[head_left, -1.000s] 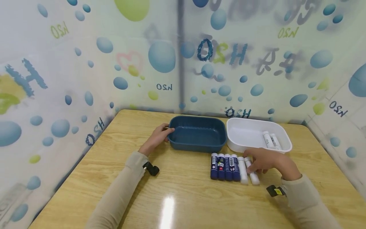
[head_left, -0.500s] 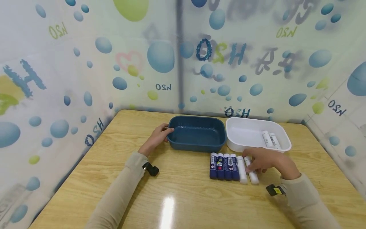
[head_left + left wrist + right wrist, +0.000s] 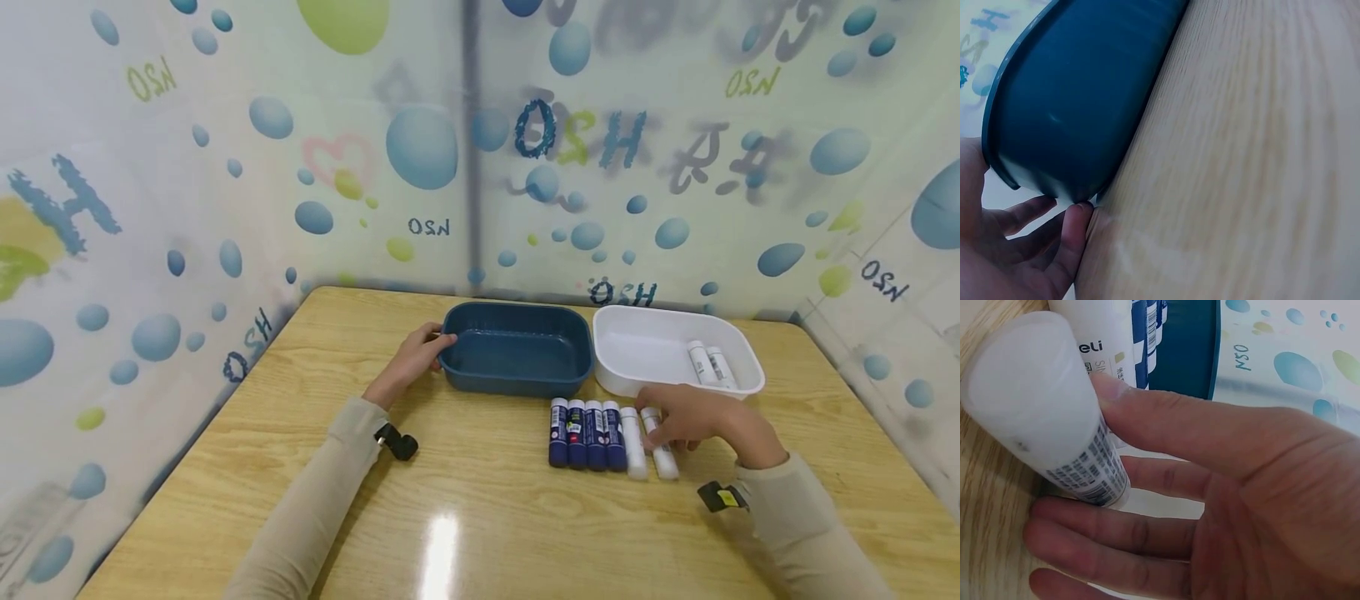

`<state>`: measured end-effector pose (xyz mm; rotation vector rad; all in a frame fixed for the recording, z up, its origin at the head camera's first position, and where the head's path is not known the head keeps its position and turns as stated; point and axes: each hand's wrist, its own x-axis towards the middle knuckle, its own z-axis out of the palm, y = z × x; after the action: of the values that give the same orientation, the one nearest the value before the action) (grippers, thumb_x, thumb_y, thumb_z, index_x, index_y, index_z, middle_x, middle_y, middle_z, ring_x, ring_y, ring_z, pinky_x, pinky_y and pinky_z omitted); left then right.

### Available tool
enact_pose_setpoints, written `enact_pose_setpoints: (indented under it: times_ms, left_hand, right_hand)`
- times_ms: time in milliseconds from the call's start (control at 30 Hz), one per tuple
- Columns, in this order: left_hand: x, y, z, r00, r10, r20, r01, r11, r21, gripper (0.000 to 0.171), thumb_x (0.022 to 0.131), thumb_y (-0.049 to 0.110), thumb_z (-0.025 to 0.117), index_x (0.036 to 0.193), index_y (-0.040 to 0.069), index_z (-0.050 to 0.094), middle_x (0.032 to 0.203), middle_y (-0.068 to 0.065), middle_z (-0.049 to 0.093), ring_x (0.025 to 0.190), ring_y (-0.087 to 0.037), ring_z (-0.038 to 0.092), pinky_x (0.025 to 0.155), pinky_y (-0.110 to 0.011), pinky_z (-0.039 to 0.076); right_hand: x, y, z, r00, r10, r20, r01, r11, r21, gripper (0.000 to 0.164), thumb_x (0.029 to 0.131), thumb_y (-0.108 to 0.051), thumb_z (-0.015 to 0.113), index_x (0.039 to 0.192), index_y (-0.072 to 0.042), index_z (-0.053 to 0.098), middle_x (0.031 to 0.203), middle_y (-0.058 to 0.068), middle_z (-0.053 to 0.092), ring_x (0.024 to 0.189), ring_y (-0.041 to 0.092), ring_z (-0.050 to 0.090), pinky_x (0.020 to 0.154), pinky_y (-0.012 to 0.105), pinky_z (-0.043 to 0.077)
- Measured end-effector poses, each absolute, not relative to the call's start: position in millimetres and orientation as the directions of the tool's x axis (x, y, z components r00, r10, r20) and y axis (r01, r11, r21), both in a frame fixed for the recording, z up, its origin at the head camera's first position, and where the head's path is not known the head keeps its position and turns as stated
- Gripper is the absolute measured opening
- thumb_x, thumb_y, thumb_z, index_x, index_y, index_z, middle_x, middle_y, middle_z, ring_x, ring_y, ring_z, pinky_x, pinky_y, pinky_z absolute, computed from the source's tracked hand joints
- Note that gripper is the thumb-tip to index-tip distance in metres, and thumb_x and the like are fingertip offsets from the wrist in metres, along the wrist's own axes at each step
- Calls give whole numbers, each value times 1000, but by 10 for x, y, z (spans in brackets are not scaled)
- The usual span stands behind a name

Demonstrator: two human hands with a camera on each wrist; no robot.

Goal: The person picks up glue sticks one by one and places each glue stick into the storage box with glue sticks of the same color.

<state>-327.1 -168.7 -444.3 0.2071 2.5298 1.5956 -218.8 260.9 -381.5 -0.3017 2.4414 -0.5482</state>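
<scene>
My left hand [image 3: 408, 360] holds the left end of a dark blue plastic bin [image 3: 517, 387], its thumb over the rim. In the left wrist view the fingers [image 3: 1072, 231] lie against the bin's outer wall near the tabletop. My right hand [image 3: 697, 417] pinches a white glue stick [image 3: 1029, 394] between thumb and fingers. That stick stands at the right end of a row, slightly tilted, close over the table. Beside it is another white glue stick [image 3: 633, 446], then several navy glue sticks [image 3: 587, 437] with white ends, all side by side.
A white bin [image 3: 618, 382] stands against the blue one's right side, with two white glue sticks [image 3: 701, 364] lying at its right end. Both bins sit on the wooden table [image 3: 495, 525] near its back edge, before a patterned curtain [image 3: 375, 250].
</scene>
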Motion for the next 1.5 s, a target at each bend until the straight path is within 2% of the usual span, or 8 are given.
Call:
enact_pose_setpoints:
  times_ms: [167, 367, 1000, 1233, 1500]
  left_hand:
    - [-3251, -1684, -4439, -981, 187, -47, 38, 426, 904, 56, 106, 40, 55, 149, 5, 50, 138, -23, 61, 72, -17, 58, 77, -31, 53]
    - [-3251, -1689, -4437, -981, 183, -56, 29, 429, 903, 58, 105, 41, 55, 151, 6, 48, 140, -22, 60, 72, -18, 59, 84, -35, 53]
    - [-3273, -1673, -4426, -983, 175, -57, 23, 424, 905, 58, 105, 42, 54, 150, 6, 48, 137, -21, 61, 73, -17, 58, 78, -31, 53]
    - [-3274, -1672, -4435, -984, 171, -53, 23, 414, 910, 56, 105, 43, 55, 148, 6, 51, 132, -19, 62, 74, -18, 58, 76, -30, 53]
    - [-3271, -1674, -4441, -983, 169, -66, 13, 427, 904, 57, 105, 44, 54, 149, 9, 49, 135, -18, 62, 75, -19, 58, 79, -31, 52]
  right_hand:
    - [-2188, 2602, -3822, -788, -337, -515, -87, 889, -450, 51, 93, -27, 78, 136, -11, 55, 91, 8, 61, 78, 21, 60, 69, 37, 55]
    - [-2183, 2592, -3815, -791, -336, -512, -87, 889, -449, 50, 93, -27, 78, 135, -11, 56, 90, 8, 61, 77, 21, 60, 69, 37, 55]
    - [-2199, 2598, -3829, -795, -345, -500, -104, 888, -448, 48, 93, -29, 77, 133, -12, 56, 91, 7, 58, 75, 21, 59, 67, 36, 53]
    - [-2194, 2599, -3820, -802, -353, -481, -122, 886, -446, 46, 92, -20, 78, 129, -8, 55, 89, 7, 57, 71, 20, 59, 63, 34, 51]
    - [-2193, 2600, -3823, -797, -352, -491, -127, 892, -434, 45, 91, -18, 77, 129, -9, 54, 89, 8, 57, 71, 20, 59, 63, 35, 53]
